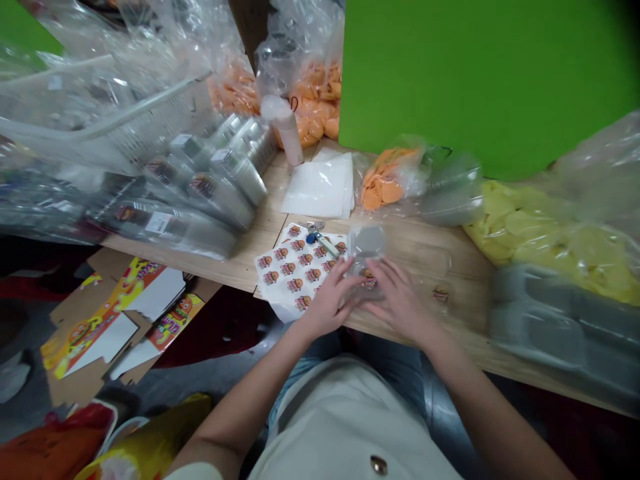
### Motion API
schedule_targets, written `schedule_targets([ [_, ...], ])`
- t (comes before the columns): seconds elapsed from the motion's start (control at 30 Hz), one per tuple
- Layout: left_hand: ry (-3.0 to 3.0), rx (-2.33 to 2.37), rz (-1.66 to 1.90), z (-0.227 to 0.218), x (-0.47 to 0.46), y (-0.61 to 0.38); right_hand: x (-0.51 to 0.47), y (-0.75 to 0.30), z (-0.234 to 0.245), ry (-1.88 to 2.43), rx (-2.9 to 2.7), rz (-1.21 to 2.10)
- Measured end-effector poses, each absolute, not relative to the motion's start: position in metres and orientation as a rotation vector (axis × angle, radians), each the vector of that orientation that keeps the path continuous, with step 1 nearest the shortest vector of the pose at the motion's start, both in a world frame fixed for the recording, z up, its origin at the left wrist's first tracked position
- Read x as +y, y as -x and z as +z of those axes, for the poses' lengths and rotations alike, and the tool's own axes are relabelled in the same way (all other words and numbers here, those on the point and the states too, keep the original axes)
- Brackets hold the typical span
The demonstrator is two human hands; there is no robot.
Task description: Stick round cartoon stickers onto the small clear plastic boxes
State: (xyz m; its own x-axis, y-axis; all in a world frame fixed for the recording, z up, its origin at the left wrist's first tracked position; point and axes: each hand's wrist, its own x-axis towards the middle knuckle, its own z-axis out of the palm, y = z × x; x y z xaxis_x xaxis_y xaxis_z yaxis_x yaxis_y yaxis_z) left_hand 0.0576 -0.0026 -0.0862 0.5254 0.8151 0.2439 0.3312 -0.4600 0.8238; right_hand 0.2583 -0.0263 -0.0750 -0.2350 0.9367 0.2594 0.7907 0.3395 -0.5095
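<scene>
Between my two hands lies a small clear plastic clamshell box (369,241), its hinged lid tipped back from me. A burger sticker (369,277) shows on its near part. My left hand (333,297) grips the box's left side with fingers partly bent. From the right, my right hand (397,293) holds the other side, its fingers laid along the edge. Left of the box is a white sheet of burger stickers (296,279). On that sheet's upper edge rest a bunch of keys (314,227) with a blue tag and a slim pale-green tool (330,247).
Stacked clear boxes (215,183) and a white basket (115,133) crowd the left. Behind are white sheets (320,187), a pale bottle (289,137) and a bag of orange discs (387,180). Yellow discs (550,233) and more clear boxes (555,320) stand right. Printed cardboard (120,313) lies lower left.
</scene>
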Motion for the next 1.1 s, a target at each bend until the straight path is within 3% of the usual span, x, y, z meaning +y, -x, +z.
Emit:
schedule_targets([
  [0.1, -1.512, 1.293, 1.057, -0.071, -0.007, -0.055, -0.027, -0.252, -0.074, 1.49, -1.997, 0.424],
  [0.27, -0.848, 0.958, 0.656, -0.046, -0.009, -0.068, -0.044, -0.25, -0.058, 1.375, -1.927, 0.47],
  [0.37, -1.035, 0.941, 0.616, -0.042, -0.009, -0.083, -0.057, -0.268, -0.053, 1.445, -1.974, 0.382],
  [0.53, -1.679, 1.432, 0.926, -0.065, -0.013, -0.046, -0.07, -0.341, -0.083, 1.799, -1.969, 0.181],
  [0.7, -1.402, 2.142, 1.057, -0.117, -0.038, 0.036, -0.084, -0.375, -0.105, 1.869, -2.094, 0.272],
  [0.83, -0.858, 1.916, 0.983, -0.137, -0.063, 0.047, -0.069, -0.301, -0.076, 1.762, -1.943, 0.121],
  [0.93, -0.691, 1.81, 1.039, -0.137, -0.064, 0.042, -0.047, -0.201, -0.071, 1.301, -2.24, 0.561],
  [1.1, -0.573, 1.707, 1.122, -0.132, -0.055, 0.055, -0.036, -0.106, -0.114, 1.082, -2.324, 0.789],
])
